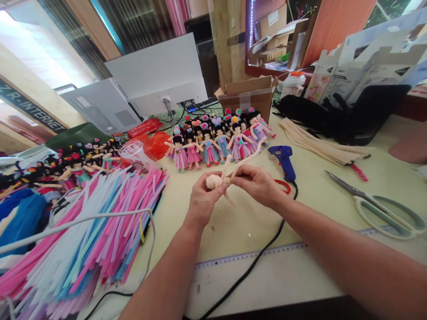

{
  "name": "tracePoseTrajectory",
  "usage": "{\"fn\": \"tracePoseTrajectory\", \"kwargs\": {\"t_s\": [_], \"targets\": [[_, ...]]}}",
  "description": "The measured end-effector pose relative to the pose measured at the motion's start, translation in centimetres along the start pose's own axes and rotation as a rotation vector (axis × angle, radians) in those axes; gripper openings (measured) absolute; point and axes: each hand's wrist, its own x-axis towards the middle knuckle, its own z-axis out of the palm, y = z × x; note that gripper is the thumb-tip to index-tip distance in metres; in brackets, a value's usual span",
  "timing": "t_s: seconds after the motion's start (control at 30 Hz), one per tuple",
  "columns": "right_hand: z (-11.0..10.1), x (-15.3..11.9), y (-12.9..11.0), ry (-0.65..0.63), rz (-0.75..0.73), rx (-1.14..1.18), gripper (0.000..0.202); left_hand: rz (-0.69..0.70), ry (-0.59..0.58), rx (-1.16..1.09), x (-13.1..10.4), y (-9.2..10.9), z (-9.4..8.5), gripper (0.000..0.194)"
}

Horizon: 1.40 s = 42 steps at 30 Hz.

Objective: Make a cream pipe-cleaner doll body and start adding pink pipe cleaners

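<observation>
The one camera here sits on the person's head, facing forward and down over the forearms [175,266] to the desk [240,235]. From up there, the hands [204,200] are close, just about mid-frame (the forearms run in from below and from the right). The view is wide, reaching across to a white monitor [156,71], and the background slants at the left.

Both forearms [170,264] are extended forward and angled inward; left hand [204,198] and right hand [255,184] are held close together, fingers [243,171] curled.
</observation>
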Motion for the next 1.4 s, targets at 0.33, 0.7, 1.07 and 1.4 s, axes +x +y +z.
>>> {"fn": "tracePoseTrajectory", "kwargs": {"t_s": [0.33, 0.7, 1.07, 1.4], "targets": [[-0.2, 0.1, -0.3, -0.245, 0.278, 0.125, 0.033, 0.076, -0.114, 0.112, 0.0, 0.9, -1.0, 0.035], [-0.1, -0.7, 0.3, 0.043, -0.192, -0.279, 0.010, -0.046, 0.031, 0.153, 0.2, 0.4, -0.6, 0.050], [0.4, -1.0, -0.1, -0.058, -0.419, -0.456, 0.016, -0.182, 0.025, -0.027, 0.0, 0.6, -0.2, 0.034], [0.3, -0.8, 0.0, -0.041, -0.390, -0.334, 0.018, -0.087, -0.038, 0.102, 0.2, 0.5, -1.0, 0.034]]}}
